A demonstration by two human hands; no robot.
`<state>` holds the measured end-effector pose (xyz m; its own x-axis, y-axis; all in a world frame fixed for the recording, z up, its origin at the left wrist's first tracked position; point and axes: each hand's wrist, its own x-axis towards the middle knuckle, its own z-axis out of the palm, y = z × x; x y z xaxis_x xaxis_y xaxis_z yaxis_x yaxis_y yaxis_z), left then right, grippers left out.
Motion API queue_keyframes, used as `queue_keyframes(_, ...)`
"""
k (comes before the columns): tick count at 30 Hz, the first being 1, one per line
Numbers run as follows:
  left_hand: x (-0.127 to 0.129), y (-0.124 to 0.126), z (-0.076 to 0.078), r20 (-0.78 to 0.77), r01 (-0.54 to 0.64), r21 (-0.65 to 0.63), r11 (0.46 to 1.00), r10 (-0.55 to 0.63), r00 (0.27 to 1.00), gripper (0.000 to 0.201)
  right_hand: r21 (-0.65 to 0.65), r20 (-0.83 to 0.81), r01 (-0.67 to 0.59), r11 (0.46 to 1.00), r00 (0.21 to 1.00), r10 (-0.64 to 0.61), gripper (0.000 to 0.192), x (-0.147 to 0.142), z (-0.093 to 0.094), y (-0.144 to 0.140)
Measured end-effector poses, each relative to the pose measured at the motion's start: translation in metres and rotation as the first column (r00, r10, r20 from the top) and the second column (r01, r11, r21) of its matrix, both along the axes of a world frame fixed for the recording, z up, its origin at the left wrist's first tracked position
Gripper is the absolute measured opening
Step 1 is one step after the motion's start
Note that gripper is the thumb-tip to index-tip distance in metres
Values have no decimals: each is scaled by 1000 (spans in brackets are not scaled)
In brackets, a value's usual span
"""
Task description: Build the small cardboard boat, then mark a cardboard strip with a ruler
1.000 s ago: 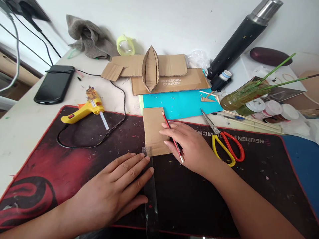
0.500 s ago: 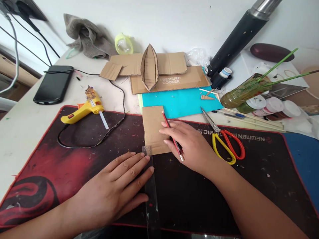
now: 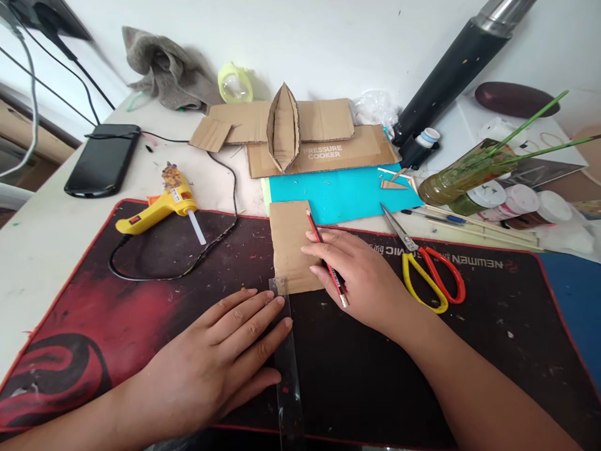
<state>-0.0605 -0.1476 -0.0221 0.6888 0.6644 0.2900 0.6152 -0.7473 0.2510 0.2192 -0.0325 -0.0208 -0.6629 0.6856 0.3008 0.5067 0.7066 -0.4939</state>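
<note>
My left hand point(image 3: 220, 363) lies flat on ruler point(image 3: 286, 369); right hand point(image 3: 357, 275) grips pencil point(image 3: 326, 258) on cardboard piece point(image 3: 290, 245), no line visible yet, cutting undone.

Left hand point(image 3: 220, 363) and right hand point(image 3: 361, 275): both bare, no gloves, rings, watch or wristbands seen. Both forearms bare to the frame edge, no sleeves in view. Fingernails short and unpainted. No markings or bandages visible.
</note>
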Motion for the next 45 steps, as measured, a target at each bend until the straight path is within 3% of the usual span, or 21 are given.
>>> queue_keyframes(21,0,1,0,3,-7,17,1000,7,1000,41,-50,-82,-2,999,997,-3,29,4,-1,2)
queue_keyframes(32,2,4,1,8,-13,75,997,12,1000,39,-32,-270,125,992,954,-129,24,4,6,2)
queue_keyframes(45,5,3,-2,45,-44,91,995,40,998,37,40,-185,21,999,983,-13,26,2,5,-4)
